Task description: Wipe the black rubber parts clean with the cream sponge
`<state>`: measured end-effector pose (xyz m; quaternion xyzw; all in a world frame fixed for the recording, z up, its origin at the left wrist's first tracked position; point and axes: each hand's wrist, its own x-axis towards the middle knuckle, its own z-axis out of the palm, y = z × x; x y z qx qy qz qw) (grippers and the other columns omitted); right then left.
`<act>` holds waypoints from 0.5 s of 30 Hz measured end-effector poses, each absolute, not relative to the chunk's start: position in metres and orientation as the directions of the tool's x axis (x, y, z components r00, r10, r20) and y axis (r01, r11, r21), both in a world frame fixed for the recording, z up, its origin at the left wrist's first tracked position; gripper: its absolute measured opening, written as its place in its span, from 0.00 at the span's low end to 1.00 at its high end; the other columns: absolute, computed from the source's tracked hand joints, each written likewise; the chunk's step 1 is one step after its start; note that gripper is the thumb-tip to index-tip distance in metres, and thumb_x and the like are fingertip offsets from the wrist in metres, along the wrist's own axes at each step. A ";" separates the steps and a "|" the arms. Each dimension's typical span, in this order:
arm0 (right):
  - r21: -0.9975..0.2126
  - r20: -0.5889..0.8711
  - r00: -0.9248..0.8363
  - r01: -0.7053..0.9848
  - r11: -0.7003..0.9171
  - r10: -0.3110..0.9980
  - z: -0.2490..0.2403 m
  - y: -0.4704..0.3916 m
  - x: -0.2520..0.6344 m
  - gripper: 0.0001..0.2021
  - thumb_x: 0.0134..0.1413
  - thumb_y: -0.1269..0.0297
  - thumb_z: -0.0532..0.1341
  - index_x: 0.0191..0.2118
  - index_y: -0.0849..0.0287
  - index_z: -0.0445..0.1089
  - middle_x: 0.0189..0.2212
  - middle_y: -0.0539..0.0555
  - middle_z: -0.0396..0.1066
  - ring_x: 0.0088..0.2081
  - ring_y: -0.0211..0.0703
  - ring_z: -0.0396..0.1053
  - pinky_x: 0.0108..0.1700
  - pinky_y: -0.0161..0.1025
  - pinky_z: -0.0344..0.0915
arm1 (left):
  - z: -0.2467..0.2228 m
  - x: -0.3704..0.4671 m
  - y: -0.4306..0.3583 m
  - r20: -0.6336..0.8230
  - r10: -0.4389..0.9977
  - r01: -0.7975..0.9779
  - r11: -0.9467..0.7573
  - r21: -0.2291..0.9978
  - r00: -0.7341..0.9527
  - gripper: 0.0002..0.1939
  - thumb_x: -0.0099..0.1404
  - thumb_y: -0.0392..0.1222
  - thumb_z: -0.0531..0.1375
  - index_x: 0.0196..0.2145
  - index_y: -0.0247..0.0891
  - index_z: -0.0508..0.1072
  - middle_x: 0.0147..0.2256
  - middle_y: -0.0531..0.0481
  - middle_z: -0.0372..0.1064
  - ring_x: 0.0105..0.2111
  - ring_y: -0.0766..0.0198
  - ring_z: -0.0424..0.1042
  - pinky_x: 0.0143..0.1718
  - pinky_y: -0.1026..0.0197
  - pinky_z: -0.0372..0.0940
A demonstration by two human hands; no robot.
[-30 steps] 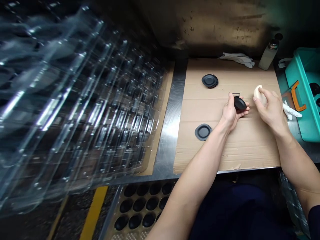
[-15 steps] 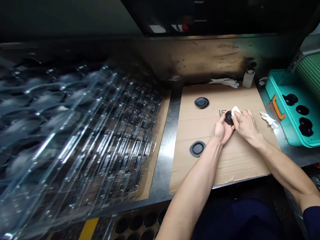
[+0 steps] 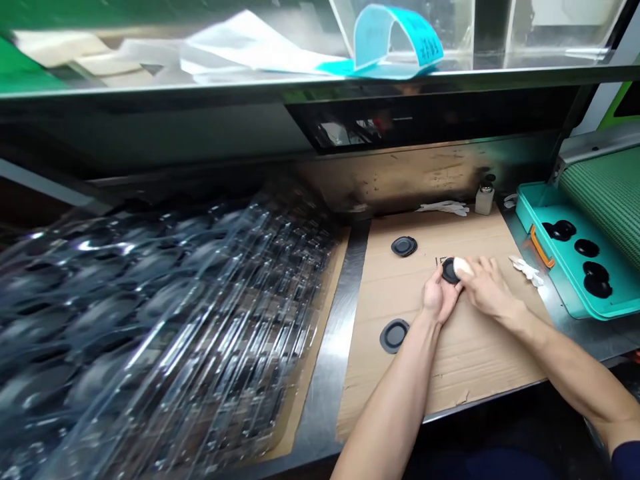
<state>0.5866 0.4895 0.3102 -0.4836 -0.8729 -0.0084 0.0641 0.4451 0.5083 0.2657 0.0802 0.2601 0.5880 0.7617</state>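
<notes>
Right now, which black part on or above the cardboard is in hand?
The black part in the left hand, partly behind the white pad; the others lie on the cardboard.

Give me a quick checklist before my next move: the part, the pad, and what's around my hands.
1. Left hand holding the black part: ok.
2. Right hand holding the white pad: ok.
3. Black part's surface free of marks: cannot tell, too small and partly covered.
4. Nearer dark piece clear of the left forearm: cannot tell, they meet in this view.
5. Bottle upright: ok.
6. Teal bin open on top: ok.
</notes>
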 end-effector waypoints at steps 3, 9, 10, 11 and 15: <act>-0.061 0.115 -0.569 0.814 0.577 0.814 0.312 0.492 0.589 0.24 0.69 0.71 0.53 0.66 0.59 0.70 0.67 0.68 0.60 0.57 0.61 0.58 0.55 0.53 0.55 | 0.264 0.447 0.508 -0.318 0.925 -0.835 0.336 0.436 0.207 0.17 0.78 0.45 0.50 0.50 0.36 0.75 0.53 0.39 0.77 0.59 0.54 0.73 0.64 0.50 0.67; -0.128 0.142 -0.517 0.836 0.534 0.844 0.308 0.491 0.591 0.19 0.71 0.67 0.53 0.60 0.53 0.75 0.64 0.63 0.65 0.55 0.59 0.60 0.54 0.51 0.55 | 0.263 0.451 0.509 -0.341 0.918 -0.836 0.343 0.427 0.202 0.17 0.79 0.45 0.49 0.50 0.36 0.75 0.52 0.39 0.77 0.56 0.55 0.75 0.60 0.51 0.69; -0.140 0.155 -0.494 0.846 0.514 0.855 0.307 0.491 0.591 0.19 0.71 0.66 0.53 0.59 0.53 0.75 0.64 0.62 0.66 0.55 0.58 0.60 0.54 0.51 0.55 | 0.262 0.452 0.509 -0.341 0.917 -0.835 0.346 0.428 0.206 0.17 0.79 0.45 0.50 0.50 0.35 0.75 0.52 0.39 0.77 0.55 0.55 0.75 0.60 0.52 0.70; -0.150 0.163 -0.467 0.859 0.490 0.869 0.306 0.491 0.591 0.18 0.71 0.66 0.53 0.58 0.53 0.76 0.63 0.61 0.66 0.55 0.58 0.60 0.54 0.51 0.55 | 0.262 0.452 0.510 -0.335 0.919 -0.835 0.343 0.430 0.205 0.17 0.78 0.45 0.50 0.50 0.35 0.76 0.52 0.39 0.77 0.55 0.56 0.76 0.60 0.52 0.70; -0.221 0.148 -0.450 0.853 0.473 0.881 0.300 0.499 0.595 0.16 0.73 0.62 0.54 0.54 0.50 0.78 0.62 0.57 0.69 0.55 0.55 0.61 0.55 0.49 0.55 | 0.261 0.451 0.512 -0.308 0.933 -0.823 0.320 0.469 0.188 0.16 0.78 0.45 0.51 0.47 0.35 0.76 0.51 0.39 0.77 0.53 0.56 0.77 0.60 0.52 0.69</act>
